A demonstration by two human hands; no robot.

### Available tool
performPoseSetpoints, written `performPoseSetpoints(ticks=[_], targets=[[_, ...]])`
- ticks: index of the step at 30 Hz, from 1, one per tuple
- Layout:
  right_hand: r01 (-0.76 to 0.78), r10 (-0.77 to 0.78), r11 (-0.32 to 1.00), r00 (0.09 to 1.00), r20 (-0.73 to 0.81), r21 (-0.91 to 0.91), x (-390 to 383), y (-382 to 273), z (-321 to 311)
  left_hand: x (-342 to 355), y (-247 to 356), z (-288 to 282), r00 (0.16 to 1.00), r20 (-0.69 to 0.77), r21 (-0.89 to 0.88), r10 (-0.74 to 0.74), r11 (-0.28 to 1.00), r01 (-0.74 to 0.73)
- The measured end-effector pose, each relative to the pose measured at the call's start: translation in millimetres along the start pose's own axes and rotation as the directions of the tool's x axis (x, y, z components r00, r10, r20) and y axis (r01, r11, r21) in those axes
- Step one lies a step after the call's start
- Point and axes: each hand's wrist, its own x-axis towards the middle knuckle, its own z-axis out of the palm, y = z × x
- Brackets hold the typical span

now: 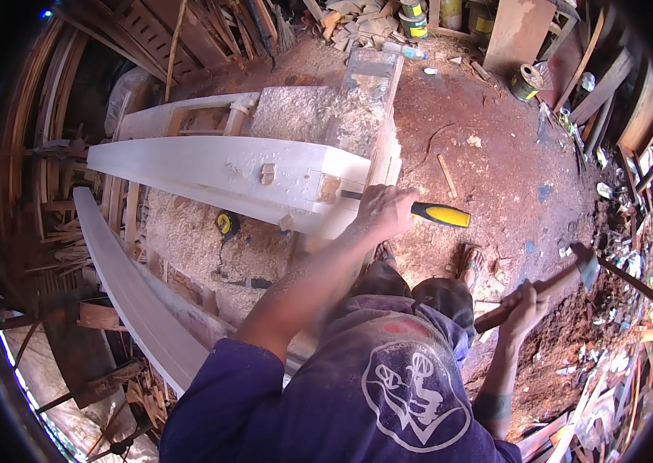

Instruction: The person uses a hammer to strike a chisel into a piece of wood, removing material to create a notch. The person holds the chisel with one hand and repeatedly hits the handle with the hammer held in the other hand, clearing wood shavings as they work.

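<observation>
Blue shirt cloth (295,386), printed with a white emblem (423,395), is seen closest. A chisel (442,214) with a yellow-and-black handle is gripped in the left hand (388,210), its blade pointed toward a recess (329,190) near the end of a pale beam (210,163). By the right hand (525,309), held out sideways, a wooden-handled tool (559,282) is gripped. A tape measure (227,224) is surrounded by shavings (187,231).

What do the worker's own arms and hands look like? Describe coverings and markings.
The left hand and right hand wear no gloves. The left sleeve is short and dark blue, ending around the elbow; the right sleeve, partly in view, matches in colour. Pale dust specks the left arm; a dark patch, perhaps a marking, crosses the right arm.
</observation>
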Motion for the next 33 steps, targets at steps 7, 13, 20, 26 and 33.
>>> performPoseSetpoints(ticks=[7,13,20,26,33], targets=[[-0.040,0.170,0.962,0.864,0.474,-0.271,-50.5,32.4,74.3,3.4,-7.9,15.8,0.994,-0.042,-0.066,-0.102,0.993,0.099],[-0.160,0.156,0.978,0.987,0.043,0.132,-10.6,14.5,37.7,4.1,-9.9,2.3,0.997,0.011,0.013,-0.073,0.997,0.073],[-0.110,0.280,0.932,0.825,0.491,-0.345,-57.6,5.9,95.1,-7.9,-34.7,4.4,0.992,-0.004,0.008,-0.125,0.992,0.125],[-0.204,0.266,0.938,0.943,0.203,-0.281,-8.8,0.5,33.9,-33.1,-63.5,-82.3,0.827,-0.349,-0.833,-0.441,0.551,-0.057],[-0.262,0.275,0.961,0.942,0.194,-0.091,-8.1,-3.5,22.3,-15.6,-3.7,-77.5,0.899,-0.436,-0.287,0.032,0.942,-0.173]])
